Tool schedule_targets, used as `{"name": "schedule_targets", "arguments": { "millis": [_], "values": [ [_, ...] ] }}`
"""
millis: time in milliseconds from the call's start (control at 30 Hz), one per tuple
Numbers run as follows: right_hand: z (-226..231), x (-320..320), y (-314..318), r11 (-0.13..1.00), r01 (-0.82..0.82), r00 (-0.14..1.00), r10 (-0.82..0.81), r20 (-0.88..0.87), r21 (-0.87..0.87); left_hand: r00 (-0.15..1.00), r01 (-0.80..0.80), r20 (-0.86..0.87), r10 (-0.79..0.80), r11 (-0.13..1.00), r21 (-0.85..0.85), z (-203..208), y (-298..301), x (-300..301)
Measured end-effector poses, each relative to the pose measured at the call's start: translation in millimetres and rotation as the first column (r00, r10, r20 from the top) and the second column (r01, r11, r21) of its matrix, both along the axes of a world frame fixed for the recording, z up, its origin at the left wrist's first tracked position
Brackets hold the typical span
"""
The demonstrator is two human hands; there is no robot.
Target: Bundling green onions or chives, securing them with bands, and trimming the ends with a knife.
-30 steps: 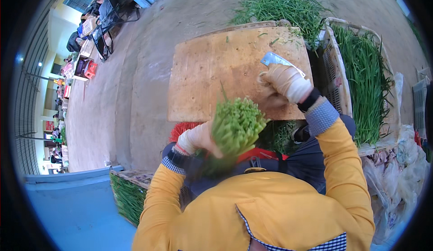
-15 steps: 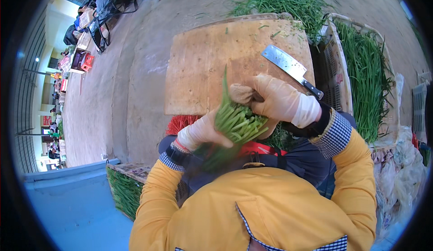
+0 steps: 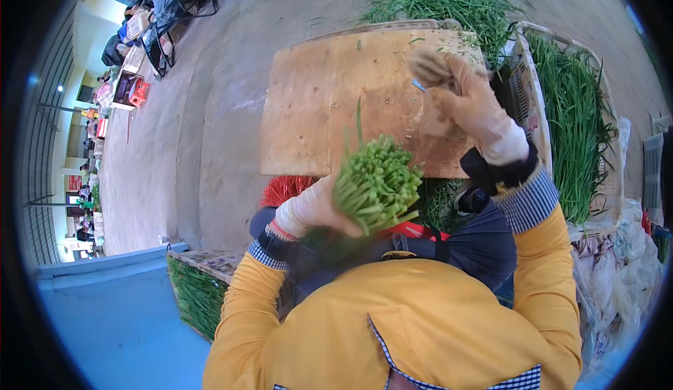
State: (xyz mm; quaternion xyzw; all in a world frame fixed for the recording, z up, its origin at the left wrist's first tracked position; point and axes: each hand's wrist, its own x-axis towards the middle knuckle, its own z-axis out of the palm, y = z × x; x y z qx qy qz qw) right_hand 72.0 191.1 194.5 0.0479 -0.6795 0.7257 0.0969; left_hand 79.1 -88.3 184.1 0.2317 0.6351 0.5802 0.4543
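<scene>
My left hand, in a pale glove, is closed round a thick bunch of garlic chives in front of my lap. The pale green stalk ends face up, and one longer blade sticks out above them. Over the right part of the wooden board is my right hand, gloved and with brown fingertips. Motion smears its fingers. A sliver of the cleaver's blade shows beside them; the hand hides the rest, so I cannot tell whether it grips the cleaver.
A crate of long chives stands right of the board. Loose greens lie in a heap on the floor beyond it. Red strands show under the board's near edge. Another crate sits at lower left, with clear plastic bags at lower right.
My right hand has left the bunch and moved up and right over the cleaver, covering most of it. The bunch in my left hand now shows its stalk ends more squarely upward.
</scene>
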Motion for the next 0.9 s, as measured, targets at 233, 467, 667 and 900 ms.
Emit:
{"name": "schedule_targets", "arguments": {
  "millis": [233,467,667,900],
  "values": [
    [13.8,35.0,-37.8,0.834,-0.378,0.849,0.485,-0.208,0.401,0.995,0.034,0.099,-0.030,0.998,-0.044,-1.6,7.0,-1.7],
    [-7.7,38.5,-29.2,0.824,-0.566,0.804,0.556,0.208,-0.014,0.992,0.006,0.126,-0.005,1.000,-0.013,-4.3,4.8,0.0],
    [-1.9,37.4,-28.3,0.812,-0.570,0.748,0.576,0.330,-0.125,0.988,0.030,0.153,-0.030,1.000,-0.001,-10.7,-1.5,0.8],
    [-9.6,15.4,-38.1,0.863,-0.501,0.775,0.416,0.475,0.062,0.983,0.009,0.182,-0.019,0.999,0.053,-8.3,9.4,3.2]
  ]
}}
